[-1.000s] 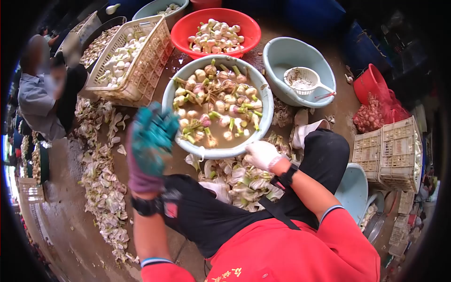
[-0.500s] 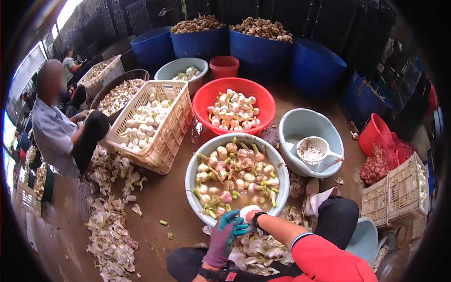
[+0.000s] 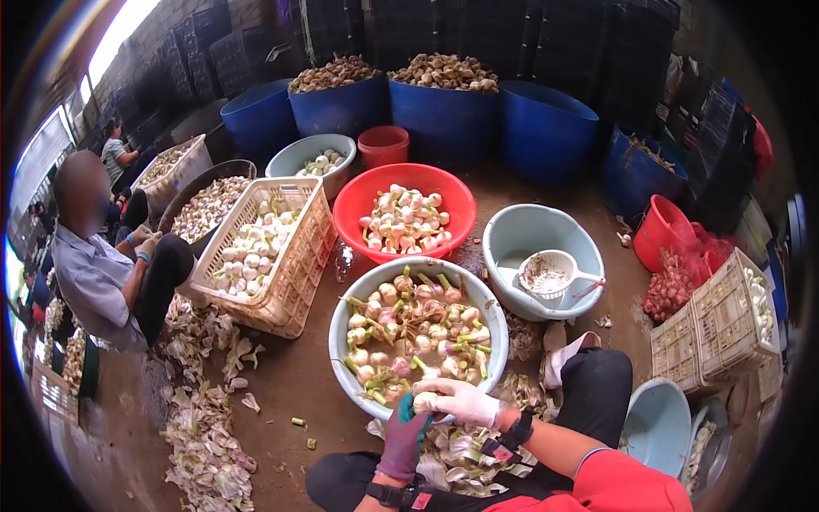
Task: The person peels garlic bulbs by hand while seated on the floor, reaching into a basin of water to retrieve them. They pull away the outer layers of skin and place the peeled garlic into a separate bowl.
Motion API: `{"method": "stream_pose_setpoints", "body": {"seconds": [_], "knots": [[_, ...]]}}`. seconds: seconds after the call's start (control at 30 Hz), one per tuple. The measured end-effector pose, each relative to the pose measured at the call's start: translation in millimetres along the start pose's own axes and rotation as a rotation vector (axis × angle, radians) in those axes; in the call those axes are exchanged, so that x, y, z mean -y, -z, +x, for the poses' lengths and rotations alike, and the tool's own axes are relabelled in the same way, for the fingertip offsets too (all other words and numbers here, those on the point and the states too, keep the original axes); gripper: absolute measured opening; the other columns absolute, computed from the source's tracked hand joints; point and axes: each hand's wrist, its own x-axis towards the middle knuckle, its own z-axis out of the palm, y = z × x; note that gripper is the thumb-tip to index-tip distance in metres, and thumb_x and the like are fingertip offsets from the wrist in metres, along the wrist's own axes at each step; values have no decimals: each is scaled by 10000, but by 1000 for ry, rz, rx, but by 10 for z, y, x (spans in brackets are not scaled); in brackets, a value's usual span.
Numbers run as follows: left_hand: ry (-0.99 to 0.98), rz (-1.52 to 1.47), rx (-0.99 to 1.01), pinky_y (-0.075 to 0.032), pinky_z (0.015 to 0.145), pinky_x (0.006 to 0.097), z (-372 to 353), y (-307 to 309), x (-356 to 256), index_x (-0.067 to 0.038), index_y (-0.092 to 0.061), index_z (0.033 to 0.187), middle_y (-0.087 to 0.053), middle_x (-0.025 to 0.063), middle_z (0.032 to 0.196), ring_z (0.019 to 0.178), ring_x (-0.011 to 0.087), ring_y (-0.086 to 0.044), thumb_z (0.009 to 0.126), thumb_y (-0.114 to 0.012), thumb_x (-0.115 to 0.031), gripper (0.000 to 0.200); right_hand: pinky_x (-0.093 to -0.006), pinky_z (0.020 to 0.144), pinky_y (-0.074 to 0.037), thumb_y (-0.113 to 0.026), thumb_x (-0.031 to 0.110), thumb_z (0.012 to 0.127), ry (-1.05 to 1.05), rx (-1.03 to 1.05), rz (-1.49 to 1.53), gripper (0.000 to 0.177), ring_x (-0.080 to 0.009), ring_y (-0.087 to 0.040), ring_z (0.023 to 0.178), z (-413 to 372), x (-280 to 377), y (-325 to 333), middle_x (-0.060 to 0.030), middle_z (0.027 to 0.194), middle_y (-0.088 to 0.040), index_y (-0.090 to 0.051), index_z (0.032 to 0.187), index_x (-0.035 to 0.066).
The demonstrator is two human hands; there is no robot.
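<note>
Over the near rim of the pale blue basin (image 3: 335,341), my left hand (image 3: 404,437), in a purple and teal glove, is closed around a garlic bulb (image 3: 423,401). My right hand (image 3: 465,402), in a white glove, reaches in from the right with its fingertips closed on the same bulb; part of the bulb is hidden by the gloves. In the basin, several garlic bulbs (image 3: 388,293) with cut green stems float in murky water. Loose garlic skins (image 3: 461,465) lie beneath my hands, between my legs.
Beyond the basin stand a red basin (image 3: 465,209) of trimmed garlic and a plastic crate (image 3: 299,286) of white bulbs. A second blue basin (image 3: 499,256) holds a white strainer (image 3: 546,275). Another person (image 3: 98,264) sits at left near a skin pile (image 3: 205,435). Blue tubs (image 3: 546,136) line the back.
My right hand has come up from the basin's near edge and now meets my left hand at a garlic bulb. The view has shifted, moving the scene slightly left and down.
</note>
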Motion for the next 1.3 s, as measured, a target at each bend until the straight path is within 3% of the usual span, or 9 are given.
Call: {"method": "stream_pose_setpoints", "body": {"seconds": [0.07, 0.23, 0.5, 0.63, 0.97, 1.1, 1.17, 1.23, 1.3], "knots": [[-38, -19, -11, -521, 896, 301, 30, 4, 67, 39, -471, 1299, -581, 130, 1187, 1031, 203, -613, 840, -606, 6, 480, -313, 876, -507, -553, 210, 933, 35, -50, -26, 375, -172, -606, 1018, -93, -61, -81, -88, 1148, -614, -558, 1256, 19], [-77, 35, -20, -520, 895, 309, -36, -28, 214, 27, -494, 1264, -584, 126, 1178, 1029, 201, -607, 827, -641, 13, 461, -375, 874, -490, -591, 228, 906, 455, -370, -751, 298, -310, -605, 1006, -305, -147, -163, -162, 1041, -621, -637, 1161, 81], [-145, 304, -112, -504, 811, 263, -219, -136, 449, -13, -563, 1161, -626, 63, 1047, 915, 135, -601, 787, -721, -18, 405, -428, 695, -520, -607, 253, 849, 135, -494, -1105, 180, -321, -644, 788, -666, -119, -303, -140, 844, -626, -638, 848, 76], [-102, 254, -86, -532, 774, 273, -363, -164, 528, 10, -589, 1121, -641, 76, 1013, 869, 142, -622, 796, -711, -34, 350, -419, 606, -527, -587, 243, 853, 196, -511, -1221, 163, -307, -654, 691, -754, -336, -329, -121, 754, -621, -627, 804, 93], [101, 55, 51, -558, 789, 309, -558, -274, 304, 20, -574, 1187, -646, 102, 1038, 896, 192, -657, 829, -669, -36, 375, -463, 769, -524, -584, 333, 833, 14, -483, -833, 288, -327, -675, 853, -757, -411, 12, -152, 869, -692, -715, 954, 106], [186, -71, 120, -558, 777, 313, -606, -199, 351, 23, -546, 1225, -644, 120, 1015, 871, 207, -663, 833, -632, -8, 402, -438, 800, -517, -611, 338, 815, -396, -329, -1220, 305, -320, -673, 856, -786, -1090, 536, -144, 874, -693, -705, 939, 76], [157, -40, 90, -557, 772, 312, -575, -173, 345, 25, -545, 1223, -642, 125, 1004, 853, 207, -659, 840, -622, -15, 392, -438, 812, -509, -615, 293, 813, -442, -300, -1257, 276, -317, -662, 881, -999, -776, 475, -130, 899, -691, -704, 974, 86], [166, -89, 75, -551, 750, 300, -553, -139, 376, 22, -532, 1230, -634, 129, 998, 814, 199, -648, 868, -583, -48, 373, -431, 814, -498, -617, 241, 801, 260, -432, -1075, 247, -312, -639, 897, -1079, -605, 319, -121, 919, -679, -701, 980, 93], [202, -117, 150, -547, 738, 286, -449, -26, 469, 14, -514, 1249, -629, 119, 1037, 826, 192, -645, 892, -557, -90, 375, -423, 806, -490, -602, 199, 795, 395, -372, -1041, 229, -312, -617, 898, -1055, -375, 124, -114, 918, -664, -702, 975, 99]]}}
